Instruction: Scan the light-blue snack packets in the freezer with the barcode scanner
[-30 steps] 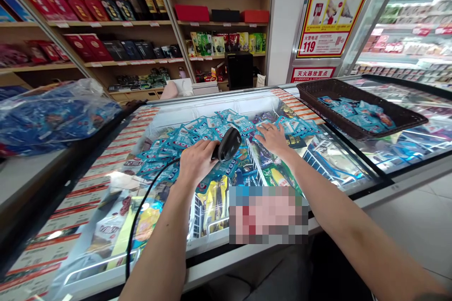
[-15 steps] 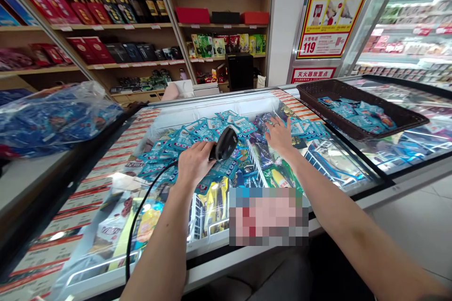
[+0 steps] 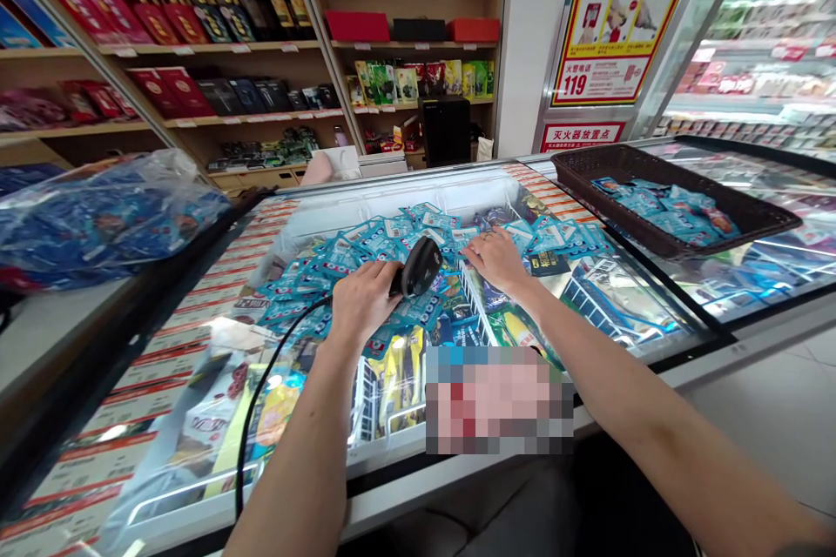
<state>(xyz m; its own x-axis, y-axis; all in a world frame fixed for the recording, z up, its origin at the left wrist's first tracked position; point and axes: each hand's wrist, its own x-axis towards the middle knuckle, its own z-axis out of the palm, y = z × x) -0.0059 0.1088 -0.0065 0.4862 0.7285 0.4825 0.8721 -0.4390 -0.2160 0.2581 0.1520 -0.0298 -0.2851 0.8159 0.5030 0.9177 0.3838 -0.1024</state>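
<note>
Nearest, on the glass-topped freezer: left hand wrapped round the grip of a corded barcode scanner, its head tilted over the main heap of blue packets. Forearm reaches up from below the heap.

Right hand palm-down at the heap's right edge, arm long, fingers bent, thumb apart; whether it pinches a packet, cannot tell.

Just right of the heap, a smaller overlapping row of packets. Reads as part-way: small row dealt with, big heap left, my guess.

Beyond, well right of the heap, a brown basket holds more packets; well left, a full clear plastic bag, apparently untouched.
</note>
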